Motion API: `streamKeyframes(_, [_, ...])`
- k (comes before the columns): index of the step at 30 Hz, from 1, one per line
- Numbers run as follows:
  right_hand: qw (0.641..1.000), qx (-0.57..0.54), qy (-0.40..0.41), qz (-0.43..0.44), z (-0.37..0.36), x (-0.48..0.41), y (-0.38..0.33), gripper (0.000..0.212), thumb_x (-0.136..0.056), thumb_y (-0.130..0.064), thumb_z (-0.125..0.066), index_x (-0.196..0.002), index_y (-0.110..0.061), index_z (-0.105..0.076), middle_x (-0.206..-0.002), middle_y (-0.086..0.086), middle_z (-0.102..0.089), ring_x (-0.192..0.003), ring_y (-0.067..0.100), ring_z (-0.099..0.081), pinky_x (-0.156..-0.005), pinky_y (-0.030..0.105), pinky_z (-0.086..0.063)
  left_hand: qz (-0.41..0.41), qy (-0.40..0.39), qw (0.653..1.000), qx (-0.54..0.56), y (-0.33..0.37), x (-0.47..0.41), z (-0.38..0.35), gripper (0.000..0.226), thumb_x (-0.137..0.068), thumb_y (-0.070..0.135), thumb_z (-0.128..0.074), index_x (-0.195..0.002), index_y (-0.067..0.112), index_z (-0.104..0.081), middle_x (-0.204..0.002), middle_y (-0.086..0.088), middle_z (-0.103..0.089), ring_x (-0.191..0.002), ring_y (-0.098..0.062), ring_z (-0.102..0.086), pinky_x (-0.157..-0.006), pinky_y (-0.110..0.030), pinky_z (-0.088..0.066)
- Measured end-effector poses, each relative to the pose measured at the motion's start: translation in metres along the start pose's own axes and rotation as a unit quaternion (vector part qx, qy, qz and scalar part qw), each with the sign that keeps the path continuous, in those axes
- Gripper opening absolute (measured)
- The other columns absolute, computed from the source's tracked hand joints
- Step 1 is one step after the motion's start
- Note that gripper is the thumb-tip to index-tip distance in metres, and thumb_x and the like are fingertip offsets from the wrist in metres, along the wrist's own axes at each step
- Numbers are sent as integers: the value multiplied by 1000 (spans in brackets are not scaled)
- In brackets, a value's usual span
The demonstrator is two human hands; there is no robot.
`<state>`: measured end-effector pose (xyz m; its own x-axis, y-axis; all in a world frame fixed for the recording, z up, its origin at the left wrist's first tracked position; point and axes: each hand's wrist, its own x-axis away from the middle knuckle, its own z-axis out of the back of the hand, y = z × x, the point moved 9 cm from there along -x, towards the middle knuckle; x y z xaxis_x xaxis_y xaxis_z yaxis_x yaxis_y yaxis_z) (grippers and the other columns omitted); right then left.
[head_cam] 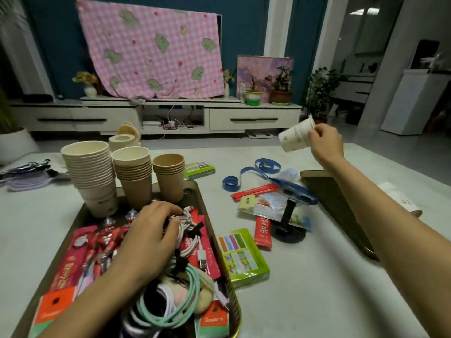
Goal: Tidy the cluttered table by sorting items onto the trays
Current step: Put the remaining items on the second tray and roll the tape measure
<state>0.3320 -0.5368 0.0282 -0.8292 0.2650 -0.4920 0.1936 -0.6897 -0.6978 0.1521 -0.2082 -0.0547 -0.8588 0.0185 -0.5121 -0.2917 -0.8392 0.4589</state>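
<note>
While the head view is looking down across the counter [317, 289], the right hand [325, 142] is pinching a white paper cup [294, 139] by its upper end, holding it aloft, long axis slanting down-left toward the cup stacks [89, 172] standing on the left tray [195, 189]; the left hand [151, 230], nearer those stacks, is curling its fingers round a white cable [186, 248] there.

A dark teal wall [56, 45] is largely covered by a pink checked cloth [151, 50]. Below it, a low white TV cabinet [253, 118] is lined with potted plants [281, 93] and a painting [258, 67].
</note>
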Motion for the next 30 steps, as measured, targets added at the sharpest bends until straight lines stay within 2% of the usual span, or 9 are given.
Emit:
streamKeyframes(3, [982, -49, -51, 175, -48, 28, -118, 21, -95, -12, -47, -100, 2, -61, -103, 20, -63, -95, 32, -59, -81, 41, -48, 23, 16, 1000, 6, -11, -1, 3, 15, -90, 10, -53, -101, 9, -63, -102, 0, -57, -101, -15, -50, -83, -19, -31])
streamKeyframes(5, [962, -75, -79, 251, -85, 62, -180, 16, -94, -13, -50, -98, -1, -61, -106, 17, -64, -97, 30, -59, -81, 41, -50, 37, 24, 999, 12, -22, 2, 9, 16, -91, 11, -52, -103, 10, -63, -104, -1, -56, -104, -16, -49, -85, -20, -31])
streamKeyframes(10, [942, -90, -95, 309, -142, 112, -241, 18, -94, -10, -48, -100, 2, -60, -104, 20, -64, -96, 33, -57, -75, 43, -45, 47, 38, 998, 35, -29, 4, 14, 18, -93, 13, -49, -106, 12, -61, -101, 5, -51, -104, -14, -48, -83, -17, -29])
streamKeyframes(15, [919, -44, -137, 368, -182, 136, -269, 18, -93, -10, -47, -103, -1, -59, -107, 18, -62, -97, 35, -54, -77, 46, -44, 65, 43, 996, 49, -33, 1, 15, 23, -94, 18, -45, -112, 14, -58, -111, 0, -55, -108, -15, -47, -94, -28, -36])
streamKeyframes(19, [879, 102, -254, 391, -229, 157, -263, 19, -89, -6, -46, -103, -7, -60, -105, 13, -60, -98, 29, -53, -73, 36, -41, 57, 37, 997, 30, -33, 0, 13, 23, -94, 18, -44, -112, 13, -58, -111, -3, -54, -108, -18, -46, -96, -33, -35])
streamKeyframes(21, [869, 103, -296, 384, -239, 164, -259, 22, -92, -10, -46, -109, -7, -60, -111, 12, -57, -101, 27, -53, -79, 34, -41, 59, 36, 997, 28, -34, 1, 13, 23, -95, 19, -43, -111, 13, -57, -111, -2, -53, -108, -18, -45, -97, -33, -35])
streamKeyframes(23, [878, 49, -318, 354, -235, 162, -257, 30, -96, -22, -46, -121, -10, -57, -122, 10, -50, -108, 23, -52, -86, 30, -39, 60, 35, 997, 28, -35, 1, 15, 24, -95, 20, -41, -113, 14, -56, -112, -1, -53, -110, -17, -44, -97, -33, -35])
streamKeyframes(25, [899, -5, -294, 324, -215, 145, -250, 34, -96, -26, -46, -126, -10, -54, -127, 11, -51, -114, 22, -49, -91, 28, -36, 52, 32, 998, 21, -33, 0, 18, 25, -96, 22, -40, -115, 16, -55, -115, 0, -53, -111, -16, -43, -98, -33, -34])
streamKeyframes(30, [956, 33, -205, 205, -129, 78, -147, 25, -93, -13, -50, -113, -2, -60, -115, 15, -63, -98, 26, -59, -80, 30, -42, 18, 18, 1000, -16, -12, 2, 16, 25, -95, 21, -41, -115, 15, -55, -117, -1, -54, -111, -17, -44, -94, -29, -30])
